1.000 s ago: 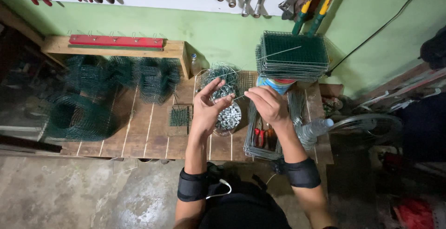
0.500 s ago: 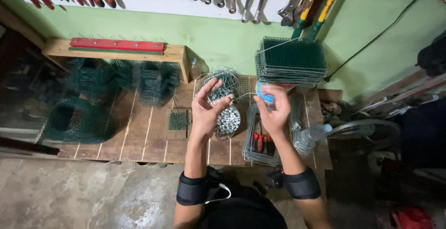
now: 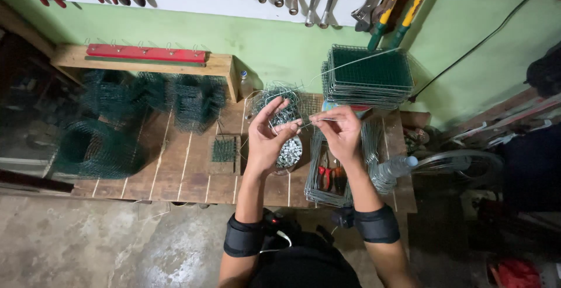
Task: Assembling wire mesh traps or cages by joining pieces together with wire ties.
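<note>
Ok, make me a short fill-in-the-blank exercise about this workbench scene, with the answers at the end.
1. Both hands, left hand and right hand, pinch a thin ____ between them.
2. The stack of mesh panels is coloured ____.
3. The table is made of ____ planks.
4. The water bottle lies on the person's ____ side.

Missing words: wire; green; wooden; right

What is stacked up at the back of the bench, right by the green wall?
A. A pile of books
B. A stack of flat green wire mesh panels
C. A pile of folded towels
B: a stack of flat green wire mesh panels sits at the back of the wooden bench, just beyond the right hand.
</note>
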